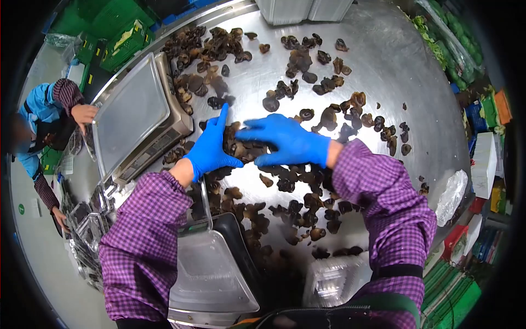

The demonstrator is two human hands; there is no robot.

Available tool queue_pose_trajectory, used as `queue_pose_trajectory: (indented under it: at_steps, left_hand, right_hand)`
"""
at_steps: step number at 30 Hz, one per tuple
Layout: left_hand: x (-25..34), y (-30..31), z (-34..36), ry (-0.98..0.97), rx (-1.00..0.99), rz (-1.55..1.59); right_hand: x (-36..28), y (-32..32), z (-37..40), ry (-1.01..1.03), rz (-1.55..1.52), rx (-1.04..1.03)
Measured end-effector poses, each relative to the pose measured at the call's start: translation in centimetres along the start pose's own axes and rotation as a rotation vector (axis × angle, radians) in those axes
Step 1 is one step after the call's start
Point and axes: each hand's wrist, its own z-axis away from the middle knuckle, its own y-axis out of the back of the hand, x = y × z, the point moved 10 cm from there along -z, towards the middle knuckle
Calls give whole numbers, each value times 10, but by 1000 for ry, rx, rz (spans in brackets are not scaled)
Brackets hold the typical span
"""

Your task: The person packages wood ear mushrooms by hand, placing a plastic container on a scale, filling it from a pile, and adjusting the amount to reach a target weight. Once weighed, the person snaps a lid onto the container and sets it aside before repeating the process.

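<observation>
Brown, wet-looking fungus-like pieces (298, 60) lie scattered over a shiny metal table (378, 66). My left hand (211, 147), in a blue glove, is open at the middle of the table, its index finger pointing away and its thumb stretched to the right. Close to its right, my right hand (287, 141), also blue-gloved, has its fingers spread and slightly blurred. Between and under the two hands lies a small group of the brown pieces (244, 149), partly hidden by the fingers. Neither hand visibly holds a piece.
A scale (134, 118) stands at left, another (211, 271) near my left forearm. Clear plastic trays (334, 281) are stacked at the front, white ones (285, 11) at the back. A co-worker's hand (85, 115) is by the left scale. Crates (129, 44) stand back left.
</observation>
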Motion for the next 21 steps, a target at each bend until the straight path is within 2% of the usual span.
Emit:
queue_pose_trajectory:
  at_steps: [2, 4, 5, 7, 8, 9, 10, 11, 12, 14, 15, 17, 20, 21]
  left_hand:
    - [2, -3, 1, 8, -36, 18]
    - [6, -7, 4, 6, -63, 24]
    - [10, -8, 4, -9, -68, 1]
    - [22, -14, 3, -30, -97, 16]
    - [24, -20, 2, -29, -97, 21]
    - [28, -28, 0, -74, -96, 51]
    - [34, -38, -1, -118, -92, 80]
    - [40, -47, -2, -147, -60, 137]
    - [44, -56, -1, -69, -108, 166]
    - [77, -67, 3, -160, -293, 649]
    - [83, -62, 7, -155, -287, 646]
    - [84, -49, 31, -50, -229, 870]
    - [106, -15, 62, -54, -249, 994]
    - [107, -1, 73, -83, -190, 879]
  right_hand:
    - [39, 47, 29, -192, -92, 322]
    - [69, 101, 57, -337, 123, 500]
    - [66, 100, 64, -336, 124, 501]
    - [76, 74, 88, -555, 112, 384]
    - [60, 49, 86, -502, 271, 270]
    - [44, 28, 84, -459, 220, 245]
    - [30, 11, 80, -379, 93, 370]
    - [23, -5, 75, -385, -3, 429]
    - [9, -8, 69, -435, -51, 540]
    - [1, -12, 64, -492, -416, 793]
    - [1, -16, 59, -486, -421, 792]
    - [23, -46, 54, -652, -950, 875]
    - [-11, -22, 39, -550, -975, 911]
    - [-24, -13, 31, -515, -1009, 907]
